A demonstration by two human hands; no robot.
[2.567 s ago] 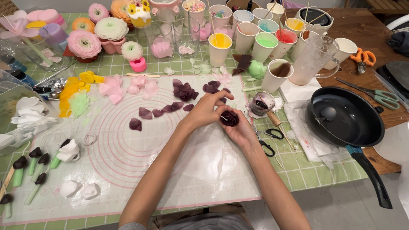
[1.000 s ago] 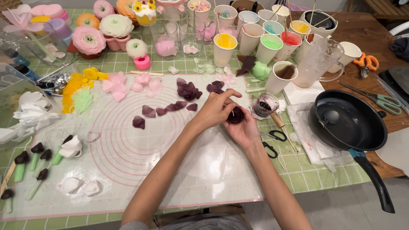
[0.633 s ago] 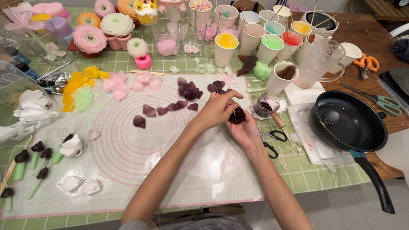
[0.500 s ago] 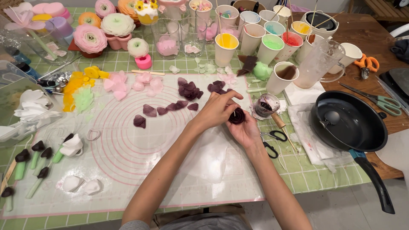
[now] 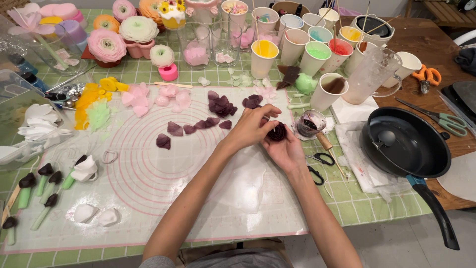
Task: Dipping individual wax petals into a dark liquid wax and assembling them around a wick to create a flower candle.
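Dark-purple wax flower, a small rosette of layered petals, sits cupped in my right hand, fingers curled under it as a cradle. My left hand comes in from the side, fingertips pinched against the rosette's rim, pressing a petal onto it. That puts the flower just above the right edge of the translucent silicone work mat with pink concentric rings, which I'll use as my landmark.

To do this well, I judge the trick is light pressure: seat the petal's base low, overlap the last one, and turn the rosette in the cradling palm rather than twisting the pinch. Squeeze too hard and I'd expect thin wax to crack or smear.

Spare dark-purple wax petals lie in a loose row on the mat's upper half, just left of my left hand, an easy reach. A darker heap of purple petals sits at the mat's top edge.

Room now. The mat's centre and lower half give my forearms open space. Off the mat's right edge it's tight: a small glass jar of dark wax stands just beside my right hand, with small black-handled scissors below it. Beyond those, well right of the mat, is a black frying pan. Above the mat's top edge stand paper cups of coloured wax with sticks poking up, so lifting high and forward looks risky.
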